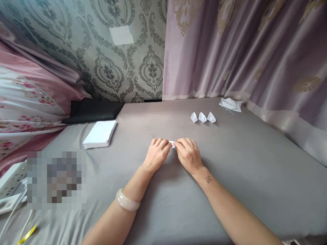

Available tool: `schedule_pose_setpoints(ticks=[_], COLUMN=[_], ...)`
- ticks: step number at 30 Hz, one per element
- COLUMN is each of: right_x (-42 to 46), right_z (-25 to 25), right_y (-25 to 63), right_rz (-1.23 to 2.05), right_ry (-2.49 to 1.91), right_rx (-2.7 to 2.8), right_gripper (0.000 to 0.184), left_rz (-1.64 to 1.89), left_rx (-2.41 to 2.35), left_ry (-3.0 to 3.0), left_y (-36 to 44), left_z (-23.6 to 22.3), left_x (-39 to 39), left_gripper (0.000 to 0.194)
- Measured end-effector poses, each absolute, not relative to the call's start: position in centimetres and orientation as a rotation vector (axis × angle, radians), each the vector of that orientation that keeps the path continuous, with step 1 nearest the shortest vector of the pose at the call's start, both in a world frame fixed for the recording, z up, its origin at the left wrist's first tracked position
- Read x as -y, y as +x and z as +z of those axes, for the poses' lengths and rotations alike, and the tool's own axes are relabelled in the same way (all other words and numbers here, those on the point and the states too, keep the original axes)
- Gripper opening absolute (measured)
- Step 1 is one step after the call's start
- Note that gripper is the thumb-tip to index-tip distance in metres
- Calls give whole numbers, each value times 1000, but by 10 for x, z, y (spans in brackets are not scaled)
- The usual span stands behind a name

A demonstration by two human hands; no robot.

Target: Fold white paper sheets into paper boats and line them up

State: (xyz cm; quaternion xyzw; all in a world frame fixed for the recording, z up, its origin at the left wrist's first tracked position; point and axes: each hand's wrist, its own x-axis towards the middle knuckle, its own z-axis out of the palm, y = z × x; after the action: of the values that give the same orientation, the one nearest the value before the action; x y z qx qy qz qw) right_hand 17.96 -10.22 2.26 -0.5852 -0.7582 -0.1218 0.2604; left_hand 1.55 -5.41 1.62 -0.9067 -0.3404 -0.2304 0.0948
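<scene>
A small piece of white paper (172, 144) is pinched between my two hands, just above the grey sheet; most of it is hidden by my fingers. My left hand (158, 153) grips its left side with the fingers curled. On its right side, my right hand (188, 153) holds it between thumb and fingers. Beyond my right hand, three small folded white paper shapes (202, 117) stand in a row. Off to the left lies a thick stack of white paper (100, 133).
White paper scraps (231, 104) lie by the curtain (204, 51) at the back right. A black folded cloth (94, 110) is at the back left. White power strips (11, 180) with cables and a yellow strip (27, 234) sit at the left edge, beside a blurred patch.
</scene>
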Motion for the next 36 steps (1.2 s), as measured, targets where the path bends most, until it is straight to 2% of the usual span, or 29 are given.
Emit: schedule_pose_setpoints(ticks=[5,10,14,20,25,36], right_x=[100,103,105,95,85,79], right_z=[17,11,12,9,5,2], right_y=[176,178,183,191,194,184], right_rz=[-371,-204,-30,291,567,495], right_ry=[-1636,-1688,-1696,-1652,-1651,-1773], right_rx=[2156,2288,2241,2039,1793,1702], right_gripper=[30,26,22,17,18,18], left_rz=[-621,-448,-599,-794,-903,-865], left_rx=[1040,1096,1259,1791,2193,2236], left_ry=[-2733,-2890,-3023,-2970,-2815,-2743], left_y=[17,15,11,8,9,13], left_z=[12,8,7,9,5,3], left_x=[51,55,58,58,55,57], left_gripper=[25,25,24,10,12,18])
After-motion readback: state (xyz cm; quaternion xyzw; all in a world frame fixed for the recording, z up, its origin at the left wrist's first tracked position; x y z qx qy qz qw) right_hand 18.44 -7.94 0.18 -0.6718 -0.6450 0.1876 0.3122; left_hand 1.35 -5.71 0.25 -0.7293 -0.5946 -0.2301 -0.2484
